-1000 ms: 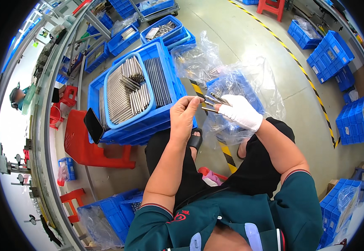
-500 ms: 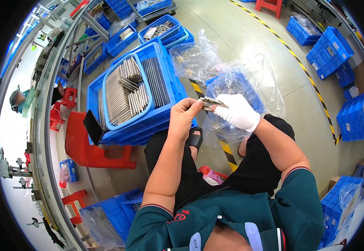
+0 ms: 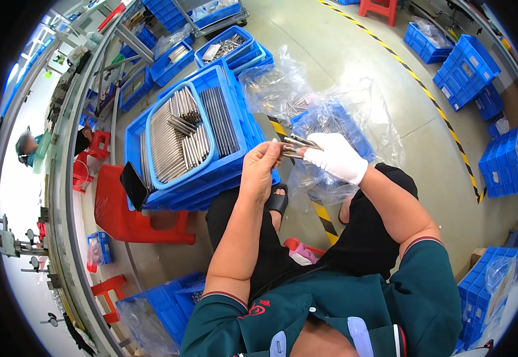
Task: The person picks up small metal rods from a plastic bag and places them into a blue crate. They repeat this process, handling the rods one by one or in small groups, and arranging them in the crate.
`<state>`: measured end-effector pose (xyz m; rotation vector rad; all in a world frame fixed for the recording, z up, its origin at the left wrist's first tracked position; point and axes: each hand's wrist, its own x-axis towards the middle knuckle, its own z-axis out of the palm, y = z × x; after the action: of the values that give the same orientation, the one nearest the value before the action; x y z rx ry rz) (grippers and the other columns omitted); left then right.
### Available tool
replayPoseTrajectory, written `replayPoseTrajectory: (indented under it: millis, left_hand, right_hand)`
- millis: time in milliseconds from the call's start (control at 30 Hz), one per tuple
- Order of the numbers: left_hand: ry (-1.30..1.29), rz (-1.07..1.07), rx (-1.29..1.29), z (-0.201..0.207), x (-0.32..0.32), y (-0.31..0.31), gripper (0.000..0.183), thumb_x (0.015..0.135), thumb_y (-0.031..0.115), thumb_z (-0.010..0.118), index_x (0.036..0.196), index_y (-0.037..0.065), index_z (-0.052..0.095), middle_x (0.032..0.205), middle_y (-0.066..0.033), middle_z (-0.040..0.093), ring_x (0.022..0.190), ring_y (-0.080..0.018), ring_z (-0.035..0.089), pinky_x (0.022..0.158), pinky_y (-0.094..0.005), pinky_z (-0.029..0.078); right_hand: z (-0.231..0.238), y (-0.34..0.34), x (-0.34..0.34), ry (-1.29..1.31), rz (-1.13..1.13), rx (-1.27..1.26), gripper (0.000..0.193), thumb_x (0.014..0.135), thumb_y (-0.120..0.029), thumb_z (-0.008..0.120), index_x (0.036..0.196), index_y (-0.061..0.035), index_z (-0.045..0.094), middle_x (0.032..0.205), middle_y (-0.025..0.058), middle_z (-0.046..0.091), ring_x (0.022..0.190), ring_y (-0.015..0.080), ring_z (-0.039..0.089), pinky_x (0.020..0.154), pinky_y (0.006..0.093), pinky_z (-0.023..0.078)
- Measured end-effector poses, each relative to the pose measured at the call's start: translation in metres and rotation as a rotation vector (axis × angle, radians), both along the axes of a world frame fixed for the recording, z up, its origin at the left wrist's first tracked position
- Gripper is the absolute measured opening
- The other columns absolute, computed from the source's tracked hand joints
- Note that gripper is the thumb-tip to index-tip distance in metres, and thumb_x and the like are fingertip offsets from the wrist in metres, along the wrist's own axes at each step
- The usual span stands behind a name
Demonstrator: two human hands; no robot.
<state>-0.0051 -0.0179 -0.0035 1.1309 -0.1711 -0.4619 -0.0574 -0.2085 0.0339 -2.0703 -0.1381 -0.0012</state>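
Several short shiny metal rods lie across between my two hands, over the gap in front of my knees. My right hand, in a white glove, is closed around them. My bare left hand pinches at their left ends between thumb and fingers. Left of my hands, a light blue tray holds rows of similar silver rods, with a few lying crosswise on top. Beyond my right hand, a blue bin with more metal pieces is partly covered by clear plastic.
The tray sits on stacked blue crates, with long dark rods beside it. A black flat device leans at the near corner. Red stool at left. More blue crates line the right. Another person is far left.
My left fingers have shifted slightly along the rod ends, and the rods look more fanned apart. The view has tilted a little; my right hand keeps its grip.
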Motion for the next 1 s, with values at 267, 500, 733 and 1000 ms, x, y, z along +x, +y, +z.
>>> replayPoseTrajectory:
  millis: [267, 500, 733, 1000]
  left_hand:
    - [0.396, -0.216, -0.283, -0.009, 0.001, 0.003, 0.011, 0.090, 0.016, 0.061, 0.093, 0.006, 0.060, 0.088, -0.0044, 0.064, 0.076, -0.0110, 0.056, 0.063, -0.0272, 0.041]
    - [-0.010, -0.012, -0.043, -0.010, -0.005, -0.004, 0.014, 0.089, 0.018, 0.062, 0.091, 0.005, 0.061, 0.088, -0.0033, 0.064, 0.076, -0.0086, 0.055, 0.067, -0.0239, 0.041]
    - [-0.186, 0.114, 0.173, 0.007, -0.010, -0.004, 0.015, 0.088, 0.016, 0.065, 0.091, 0.001, 0.065, 0.081, 0.0010, 0.061, 0.073, -0.0045, 0.049, 0.069, -0.0204, 0.038]
    - [-0.059, 0.015, -0.001, 0.005, -0.003, -0.001, 0.017, 0.087, 0.016, 0.066, 0.091, -0.001, 0.066, 0.078, -0.0033, 0.063, 0.072, -0.0086, 0.052, 0.067, -0.0229, 0.039]
  right_hand:
    - [-0.001, -0.001, -0.002, -0.034, 0.054, -0.056, 0.030, 0.085, -0.030, 0.062, 0.082, -0.0005, 0.059, 0.065, 0.0138, 0.052, 0.058, 0.0217, 0.047, 0.058, 0.0340, 0.041]
    - [-0.004, 0.001, 0.002, -0.021, 0.015, -0.009, 0.029, 0.085, -0.030, 0.062, 0.083, -0.0012, 0.060, 0.065, 0.0114, 0.053, 0.059, 0.0193, 0.046, 0.058, 0.0331, 0.040]
    - [-0.008, -0.002, 0.003, 0.020, 0.043, 0.018, 0.029, 0.085, -0.030, 0.062, 0.083, -0.0013, 0.060, 0.064, 0.0076, 0.050, 0.060, 0.0154, 0.046, 0.058, 0.0314, 0.039]
    - [0.000, -0.006, -0.002, 0.199, 0.156, 0.189, 0.030, 0.086, -0.031, 0.061, 0.081, -0.0020, 0.061, 0.063, 0.0004, 0.049, 0.059, 0.0083, 0.044, 0.054, 0.0270, 0.037]
